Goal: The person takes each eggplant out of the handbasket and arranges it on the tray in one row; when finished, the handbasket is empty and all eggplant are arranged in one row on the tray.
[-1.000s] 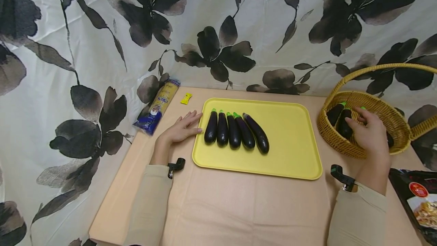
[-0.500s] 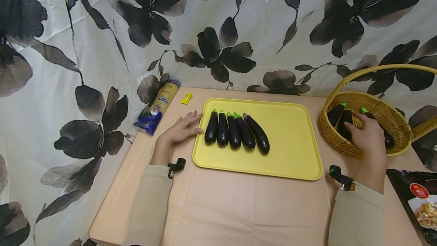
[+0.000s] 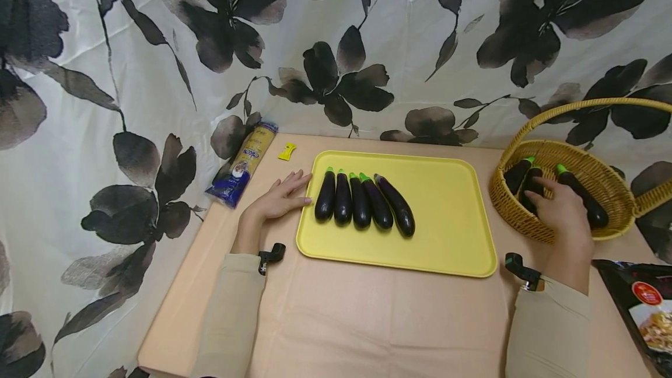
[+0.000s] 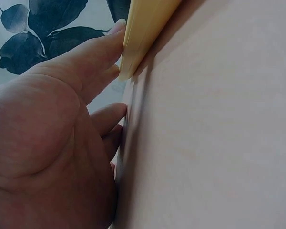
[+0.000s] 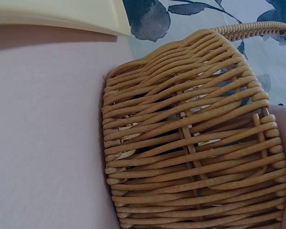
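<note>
My left hand [image 3: 279, 197] lies beside the yellow tray [image 3: 446, 220] with its fingers extended, thumb and fingertips at the left rim. The left wrist view has the thumb against the tray's side [image 4: 145, 33]. Several dark purple eggplants [image 3: 395, 206] lie in a row on the tray's left half. Reaching into the wicker basket [image 3: 511, 214], my right hand [image 3: 564, 209] grips an eggplant [image 3: 530, 183] between thumb and fingers. Another eggplant [image 3: 517, 175] is left of it, and one more [image 3: 583, 197] right of the hand. The right wrist view shows mostly basket wall [image 5: 190, 157], hiding the fingers.
The basket's tall handle [image 3: 593, 102] arches over its far side. A blue and yellow packet [image 3: 244, 165] and a small yellow wrapped piece [image 3: 286, 151] lie at the back left. A black food package [image 3: 643, 308] is at the right edge. A floral curtain [image 3: 336, 16] hangs behind the table.
My right hand has shifted left inside the basket onto the middle eggplant, uncovering the right-hand one. That middle eggplant is now more covered by the fingers. The left hand has stayed at the tray.
</note>
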The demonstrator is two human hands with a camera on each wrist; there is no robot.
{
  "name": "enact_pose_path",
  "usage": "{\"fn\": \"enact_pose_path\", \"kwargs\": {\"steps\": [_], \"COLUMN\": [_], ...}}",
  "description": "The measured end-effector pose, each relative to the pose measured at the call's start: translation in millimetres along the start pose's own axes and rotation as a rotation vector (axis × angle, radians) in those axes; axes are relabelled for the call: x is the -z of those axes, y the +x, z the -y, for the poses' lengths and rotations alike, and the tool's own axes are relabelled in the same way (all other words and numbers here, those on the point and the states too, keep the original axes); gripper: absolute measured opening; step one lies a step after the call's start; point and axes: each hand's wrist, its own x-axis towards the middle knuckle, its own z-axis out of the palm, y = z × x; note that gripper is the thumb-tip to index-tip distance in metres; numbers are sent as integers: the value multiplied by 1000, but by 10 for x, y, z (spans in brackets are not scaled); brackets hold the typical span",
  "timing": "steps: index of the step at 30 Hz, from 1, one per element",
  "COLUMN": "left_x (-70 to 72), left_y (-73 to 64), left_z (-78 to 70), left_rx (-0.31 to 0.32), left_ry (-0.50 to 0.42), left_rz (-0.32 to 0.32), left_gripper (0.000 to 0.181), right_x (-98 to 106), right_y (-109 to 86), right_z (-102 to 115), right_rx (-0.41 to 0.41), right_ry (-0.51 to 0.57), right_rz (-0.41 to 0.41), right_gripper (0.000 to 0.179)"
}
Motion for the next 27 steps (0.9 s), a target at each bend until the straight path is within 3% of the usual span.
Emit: {"fn": "enact_pose_path", "kwargs": {"steps": [16,27], "left_x": [-11,-19], "left_y": [-12,-4], "left_z": [11,17], "left_rx": [-3,-5], "left_ry": [-6,-4], "left_rz": [-5,-8], "left_gripper": [78,78], "right_x": [-26,-36], "right_y": [-12,-13], "right_z": [-2,-24], "right_rx": [65,57], "right_ry": [-26,-18], "right_rz": [46,40], "right_gripper": [60,59]}}
